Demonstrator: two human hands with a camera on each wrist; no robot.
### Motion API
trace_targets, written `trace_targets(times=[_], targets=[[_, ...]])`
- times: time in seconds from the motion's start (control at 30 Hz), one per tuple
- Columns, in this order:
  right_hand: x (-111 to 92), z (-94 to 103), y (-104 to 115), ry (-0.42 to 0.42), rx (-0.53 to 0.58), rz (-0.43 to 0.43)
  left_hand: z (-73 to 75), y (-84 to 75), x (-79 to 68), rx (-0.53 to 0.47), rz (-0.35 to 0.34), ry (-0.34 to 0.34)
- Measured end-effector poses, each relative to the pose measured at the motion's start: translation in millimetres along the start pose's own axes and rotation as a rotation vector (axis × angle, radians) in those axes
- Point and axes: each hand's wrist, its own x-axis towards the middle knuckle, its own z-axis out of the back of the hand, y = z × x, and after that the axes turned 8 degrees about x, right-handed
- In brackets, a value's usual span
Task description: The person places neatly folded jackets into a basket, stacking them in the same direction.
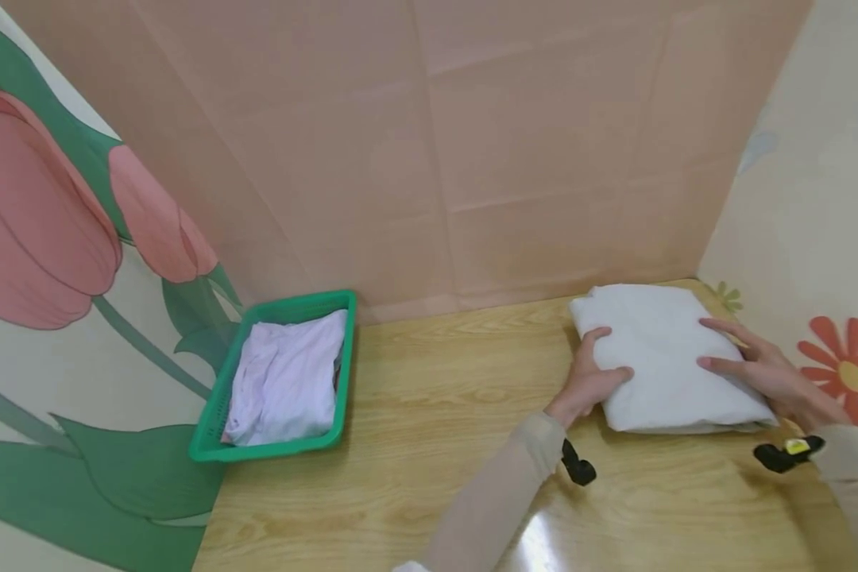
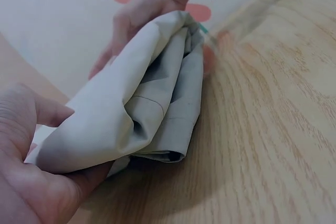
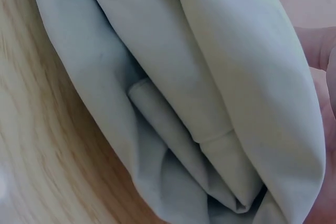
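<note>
A folded white cloth [image 1: 661, 357] lies at the table's right side, a thick bundle with several stacked layers along its near edge. My left hand [image 1: 589, 377] grips its left side. In the left wrist view, the left thumb [image 2: 52, 113] is on top while fingers go underneath, and that side looks raised from the wood. My right hand [image 1: 772, 373] holds the opposite side, thumb and a finger over the top, other fingers hidden. The right wrist view shows the folded layers [image 3: 173, 77] close up, with part of the right hand [image 3: 320, 77] at the frame's edge.
A green plastic basket [image 1: 349, 357] stands at the table's left end with a pale pink folded cloth [image 1: 293, 381] inside. Behind the wooden table [image 1: 443, 413] hangs a brown-pink sheet [image 1: 436, 159]. Flower-painted walls [image 1: 829, 238] border both sides.
</note>
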Motion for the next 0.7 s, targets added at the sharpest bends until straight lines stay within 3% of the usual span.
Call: trace_targets(times=[0.27,0.7], targets=[[0.0,-12.4,18.0,0.007,0.101,-0.006,16.6,-13.5,-3.7,0.042,-0.019,-0.033],[-1.4,-41.4,57.8,-0.03,0.106,0.073,59.5,-30.0,-8.5,0.049,-0.063,-0.013]])
